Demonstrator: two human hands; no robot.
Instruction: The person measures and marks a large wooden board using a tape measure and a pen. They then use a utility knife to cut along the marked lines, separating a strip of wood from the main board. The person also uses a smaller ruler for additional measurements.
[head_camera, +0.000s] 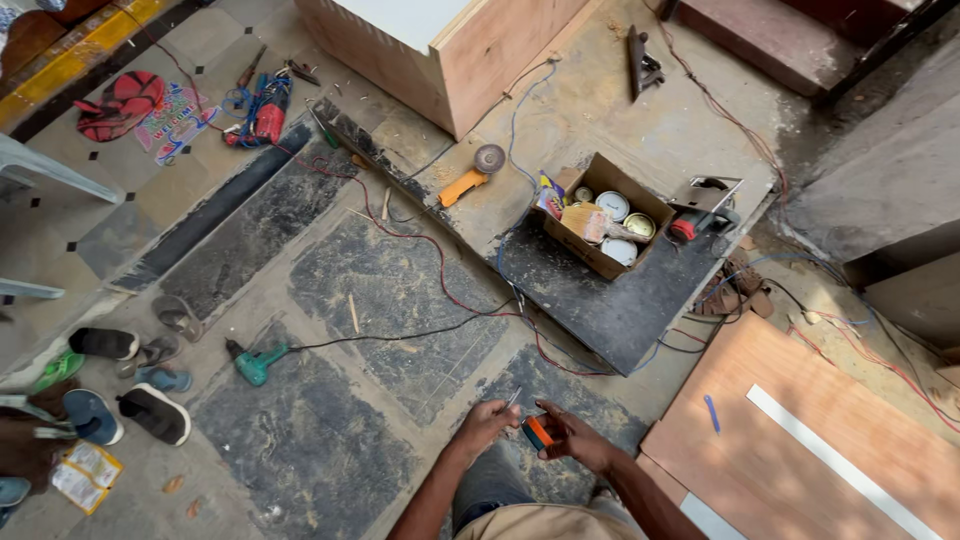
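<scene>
My left hand (487, 422) pinches the thin metal end of a tape strip (512, 399) just above the floor. Close beside it, my right hand (575, 437) is wrapped around a small orange and black tape measure (537, 431). Both hands hover low in the view, over a dark dusty patch of floor in front of my knees.
A cardboard box (597, 262) of tins and brushes sits on a dark board (610, 305). A wooden panel (800, 400) with a blue pen (711, 412) lies at right. A green drill (253, 363), an orange grinder (470, 178), a red drill (266, 115), wires and sandals (140, 390) lie around.
</scene>
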